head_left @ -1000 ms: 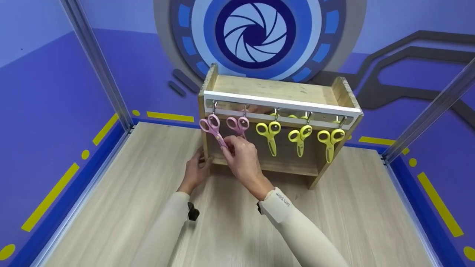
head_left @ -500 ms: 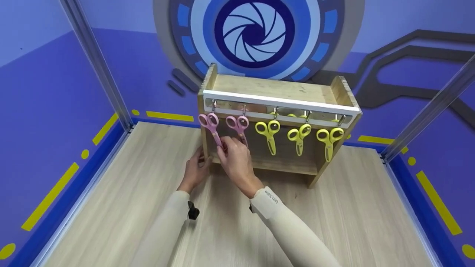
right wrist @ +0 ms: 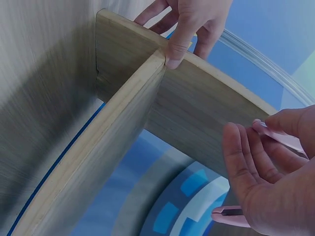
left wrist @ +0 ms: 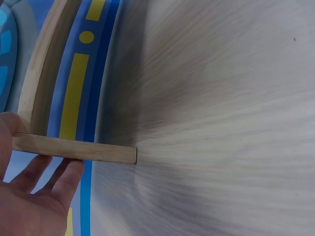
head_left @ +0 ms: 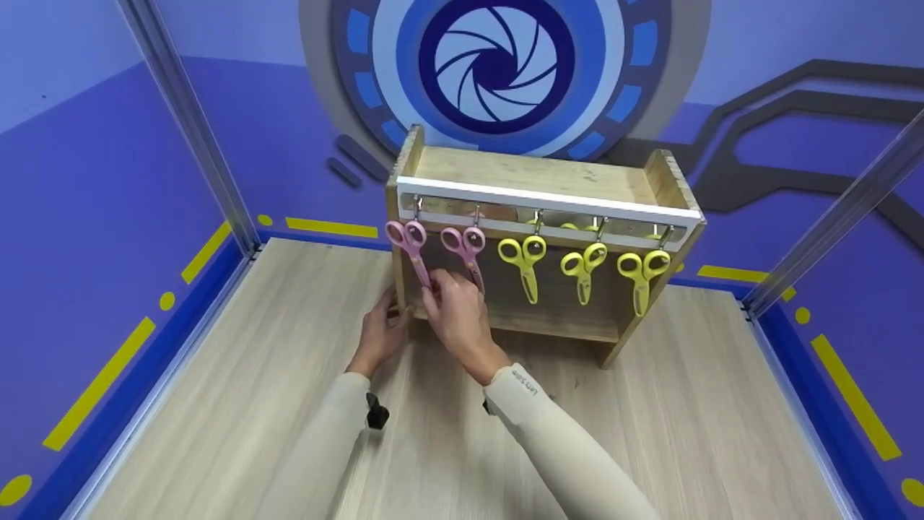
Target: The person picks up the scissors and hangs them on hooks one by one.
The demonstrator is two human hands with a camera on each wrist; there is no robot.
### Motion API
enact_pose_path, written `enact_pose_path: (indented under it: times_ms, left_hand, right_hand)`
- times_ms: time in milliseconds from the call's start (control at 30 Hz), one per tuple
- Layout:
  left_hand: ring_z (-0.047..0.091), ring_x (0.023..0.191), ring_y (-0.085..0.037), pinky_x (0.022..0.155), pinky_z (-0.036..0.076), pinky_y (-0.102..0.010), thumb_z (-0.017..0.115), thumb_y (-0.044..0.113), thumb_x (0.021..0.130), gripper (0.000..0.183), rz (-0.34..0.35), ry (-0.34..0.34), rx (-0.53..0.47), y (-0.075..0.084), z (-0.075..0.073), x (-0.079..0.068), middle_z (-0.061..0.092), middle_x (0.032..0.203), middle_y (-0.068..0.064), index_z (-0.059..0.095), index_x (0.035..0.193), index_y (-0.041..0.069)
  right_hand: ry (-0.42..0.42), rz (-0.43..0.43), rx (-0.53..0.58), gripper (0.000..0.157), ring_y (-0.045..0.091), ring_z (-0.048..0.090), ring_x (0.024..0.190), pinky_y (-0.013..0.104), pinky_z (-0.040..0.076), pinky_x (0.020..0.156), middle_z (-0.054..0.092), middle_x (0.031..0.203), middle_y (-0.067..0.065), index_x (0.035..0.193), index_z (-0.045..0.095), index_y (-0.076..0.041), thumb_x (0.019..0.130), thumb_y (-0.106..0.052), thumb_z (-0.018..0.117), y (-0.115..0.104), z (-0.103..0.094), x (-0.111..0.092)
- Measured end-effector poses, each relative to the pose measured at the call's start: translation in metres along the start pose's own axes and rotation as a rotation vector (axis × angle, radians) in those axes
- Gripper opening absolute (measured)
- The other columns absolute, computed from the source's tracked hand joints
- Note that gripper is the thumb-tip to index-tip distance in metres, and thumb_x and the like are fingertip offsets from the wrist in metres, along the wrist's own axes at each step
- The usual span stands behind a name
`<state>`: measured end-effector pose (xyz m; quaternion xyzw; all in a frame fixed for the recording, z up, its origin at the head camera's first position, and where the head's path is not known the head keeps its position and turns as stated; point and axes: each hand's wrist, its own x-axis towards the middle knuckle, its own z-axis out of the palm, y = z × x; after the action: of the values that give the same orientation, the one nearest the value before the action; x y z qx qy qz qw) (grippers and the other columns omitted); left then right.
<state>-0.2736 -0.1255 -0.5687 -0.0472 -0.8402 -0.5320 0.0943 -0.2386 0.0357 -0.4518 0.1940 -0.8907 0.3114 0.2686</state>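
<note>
Two pink scissors hang by their handle loops at the left of a white hook strip point(head_left: 548, 198) on a small wooden shelf point(head_left: 534, 170). My right hand point(head_left: 460, 314) pinches the leftmost pink scissors point(head_left: 413, 245) near the blade tip, between thumb and fingers in the right wrist view. Just beside that hand hangs the second pink scissors point(head_left: 463, 242); its tip shows below the palm in the right wrist view. My left hand point(head_left: 379, 336) grips the shelf's left side panel point(left wrist: 83, 149) low down, thumb on one face and fingers on the other.
Several hooks line the strip. Yellow scissors point(head_left: 525, 260), a smaller yellow pair point(head_left: 584, 267) and a third yellow pair point(head_left: 641, 278) hang to the right. The shelf stands on a wood-grain table point(head_left: 693, 426) between blue panels point(head_left: 108, 217) with metal corner posts.
My right hand has shifted slightly left, bringing the leftmost pink scissors' tip left with it. More of the second pink scissors' blade shows. My left hand has stayed on the panel.
</note>
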Motion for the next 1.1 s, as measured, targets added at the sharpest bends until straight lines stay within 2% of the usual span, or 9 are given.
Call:
enact_pose_path:
  times_ms: [500,667,867,1100]
  left_hand:
    - [0.06,0.127,-0.035,0.102,0.054,-0.05,0.062,0.017,0.104,0.058,0.002,-0.002,0.0,-0.001,0.0,-0.001,0.057,0.145,-0.019,0.04,0.157,0.011]
    - [0.062,0.124,-0.036,0.101,0.055,-0.05,0.063,0.017,0.104,0.055,0.005,0.008,-0.009,-0.001,0.001,0.0,0.06,0.141,-0.02,0.043,0.155,0.009]
    - [0.066,0.119,-0.037,0.098,0.056,-0.05,0.062,0.022,0.105,0.056,0.047,-0.004,0.055,0.001,0.002,-0.001,0.062,0.137,-0.023,0.042,0.155,0.008]
    - [0.066,0.119,-0.034,0.097,0.057,-0.049,0.059,0.03,0.106,0.056,0.067,-0.013,0.162,0.005,-0.002,-0.016,0.063,0.136,-0.02,0.041,0.156,0.013]
  right_hand:
    - [0.01,0.004,-0.023,0.007,0.017,0.067,0.074,0.037,0.058,0.065,0.071,0.085,0.005,0.095,0.072,-0.006,0.094,-0.012,0.074,0.0,0.0,-0.002]
    - [-0.025,0.016,-0.033,0.009,0.018,0.068,0.076,0.038,0.059,0.067,0.072,0.089,0.004,0.1,0.072,-0.007,0.096,-0.016,0.072,0.001,-0.002,-0.004]
    - [-0.092,0.074,-0.037,0.022,0.02,0.067,0.08,0.041,0.06,0.069,0.07,0.096,0.006,0.112,0.069,-0.008,0.1,-0.027,0.069,0.004,-0.009,-0.008]
    - [-0.164,0.166,-0.03,0.042,0.027,0.073,0.089,0.044,0.063,0.077,0.072,0.109,0.011,0.126,0.067,-0.009,0.1,-0.042,0.067,0.005,-0.024,-0.019]
